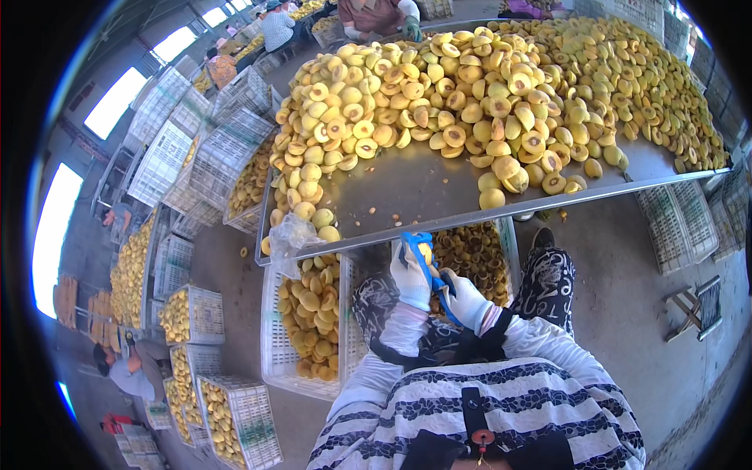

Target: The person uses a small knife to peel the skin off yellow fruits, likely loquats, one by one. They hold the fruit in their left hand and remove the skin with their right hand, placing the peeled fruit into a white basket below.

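Observation:
My left hand [413, 273], in a white glove with blue-coated fingers, holds a yellow peach half [425, 252] just off the near edge of the metal table [405, 194]. Close against it on the right is my right hand [464, 299], gloved the same way, its fingers curled; whether a small tool is in it cannot be told. Below both hands stands a crate of brownish peach scraps [473, 258]. A large heap of halved peaches [470, 94] covers much of the tabletop, some with red-brown centres. Small pits or bits lie on the bare metal.
A crumpled clear plastic bag [291, 238] hangs over the table's left corner. Below it, a white plastic crate [276, 352] holds peach halves. Stacked crates [170, 158] stand at left, a folding stool [696, 308] at right. A person [376, 17] sits across the table.

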Action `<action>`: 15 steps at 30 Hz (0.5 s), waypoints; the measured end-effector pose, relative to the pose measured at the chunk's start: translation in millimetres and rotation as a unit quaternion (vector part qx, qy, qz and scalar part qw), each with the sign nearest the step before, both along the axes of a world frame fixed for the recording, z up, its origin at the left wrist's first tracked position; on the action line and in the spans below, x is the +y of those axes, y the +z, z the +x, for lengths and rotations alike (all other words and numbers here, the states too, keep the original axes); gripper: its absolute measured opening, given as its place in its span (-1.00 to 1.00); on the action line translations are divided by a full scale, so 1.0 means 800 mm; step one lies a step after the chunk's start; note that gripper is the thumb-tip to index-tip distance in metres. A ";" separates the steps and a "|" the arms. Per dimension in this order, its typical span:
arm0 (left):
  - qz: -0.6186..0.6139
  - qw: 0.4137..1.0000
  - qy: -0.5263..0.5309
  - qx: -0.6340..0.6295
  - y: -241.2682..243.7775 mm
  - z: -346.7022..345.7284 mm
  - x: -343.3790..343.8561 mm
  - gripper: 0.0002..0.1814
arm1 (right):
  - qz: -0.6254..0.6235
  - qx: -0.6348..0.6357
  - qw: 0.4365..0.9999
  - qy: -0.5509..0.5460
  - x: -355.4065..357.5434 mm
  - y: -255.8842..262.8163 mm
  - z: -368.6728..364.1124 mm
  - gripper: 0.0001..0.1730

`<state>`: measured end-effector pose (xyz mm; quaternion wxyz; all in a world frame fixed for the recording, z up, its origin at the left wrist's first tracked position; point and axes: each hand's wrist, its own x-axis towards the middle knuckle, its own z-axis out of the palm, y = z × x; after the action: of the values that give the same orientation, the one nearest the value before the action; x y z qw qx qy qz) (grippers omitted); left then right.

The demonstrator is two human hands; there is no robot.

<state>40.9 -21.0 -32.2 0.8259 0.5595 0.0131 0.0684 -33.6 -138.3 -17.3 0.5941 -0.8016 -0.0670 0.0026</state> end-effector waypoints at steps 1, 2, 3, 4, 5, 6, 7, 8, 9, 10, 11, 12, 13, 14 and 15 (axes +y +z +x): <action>0.021 1.000 0.014 -0.003 0.004 -0.003 -0.002 -0.63 | 0.122 0.079 0.989 0.027 0.001 -0.007 0.002 -0.71; -0.019 1.000 -0.021 0.008 -0.005 0.001 0.004 -0.61 | 0.241 0.156 0.956 0.054 -0.001 -0.014 0.003 -0.68; 0.001 0.998 -0.059 0.004 0.009 0.002 0.002 -0.59 | 0.355 0.227 0.904 0.075 -0.007 -0.016 0.005 -0.65; 0.022 0.996 -0.087 0.004 0.033 -0.006 0.004 -0.57 | 0.340 0.237 0.897 0.152 -0.022 0.025 0.003 -0.53; 0.042 0.992 -0.121 0.003 0.056 -0.014 0.001 -0.55 | 0.426 0.319 0.822 0.203 -0.032 0.043 0.002 -0.46; -0.006 0.988 -0.139 0.060 0.074 -0.018 -0.003 -0.50 | 0.482 0.339 0.775 0.230 -0.037 0.028 0.002 -0.45; 0.047 0.989 -0.140 0.020 0.073 -0.018 -0.003 -0.48 | 0.535 0.356 0.723 0.254 -0.038 0.017 0.004 -0.44; 0.100 0.985 -0.139 -0.020 0.070 -0.018 -0.004 -0.45 | 0.530 0.351 0.728 0.254 -0.041 0.007 0.005 -0.43; 0.153 0.977 -0.137 -0.060 0.067 -0.018 -0.004 -0.43 | 0.526 0.347 0.733 0.255 -0.042 0.008 0.007 -0.43; 0.114 0.984 -0.140 -0.009 0.064 -0.017 -0.005 -0.48 | 0.522 0.343 0.738 0.256 -0.042 0.009 0.008 -0.42; 0.085 0.988 -0.128 0.008 0.060 -0.018 -0.007 -0.49 | 0.465 0.306 0.801 0.219 -0.038 0.010 0.007 -0.43; 0.056 0.991 -0.118 0.025 0.056 -0.018 -0.012 -0.51 | 0.405 0.264 0.857 0.178 -0.031 0.023 0.006 -0.44; 0.027 0.993 -0.108 0.041 0.050 -0.016 -0.015 -0.52 | 0.339 0.220 0.905 0.134 -0.028 0.030 0.005 -0.44; -0.093 0.981 -0.125 0.117 0.040 -0.011 -0.016 -0.55 | 0.328 0.175 0.919 0.128 -0.024 -0.004 0.008 -0.43; -0.134 0.969 -0.152 0.141 0.036 -0.008 -0.014 -0.56 | 0.425 0.238 0.852 0.191 -0.030 -0.013 0.009 -0.42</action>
<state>34.8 -31.9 -3.1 0.8840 0.4431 0.0529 -0.1395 -26.5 -162.3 -27.7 0.8626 -0.4168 -0.0696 0.2782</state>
